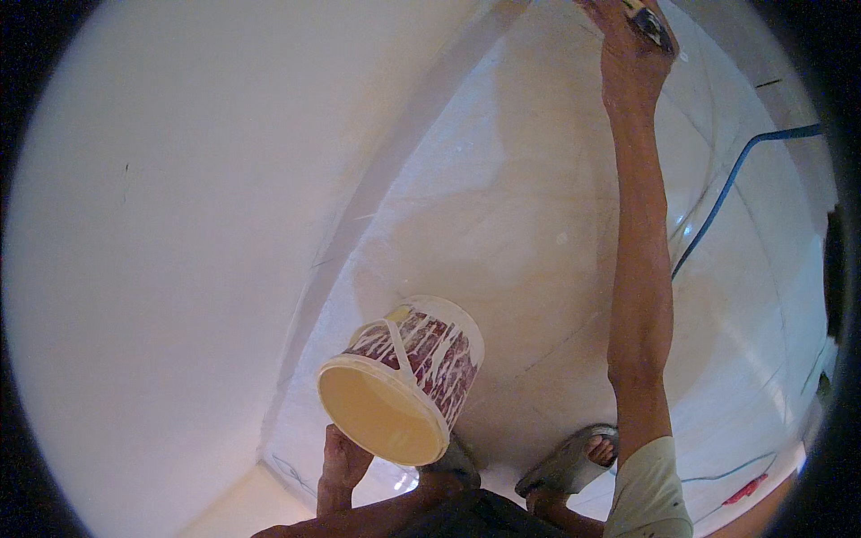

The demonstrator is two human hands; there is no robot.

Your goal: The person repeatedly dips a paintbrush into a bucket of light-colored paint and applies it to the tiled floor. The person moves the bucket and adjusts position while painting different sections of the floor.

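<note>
My left hand (348,455) is closed at the rim of a paint bucket (451,359) at the lower left, with some of its fingers hidden by the bucket. The bucket is white with dark red sides streaked by paint drips, and its white handle hangs down over the side. Cream paint (381,408) shows inside through the open top. At the far top right, my right hand (635,40) is closed around a paintbrush (655,29), my arm stretched out away from me. Paint marks the brush's dark part.
A pale wall (179,224) fills the left side, meeting the floor along a grey skirting strip (359,197). A blue hose (731,184) runs over the light floor (538,269) on the right. A red object (746,490) lies at lower right. My sandalled feet stand below.
</note>
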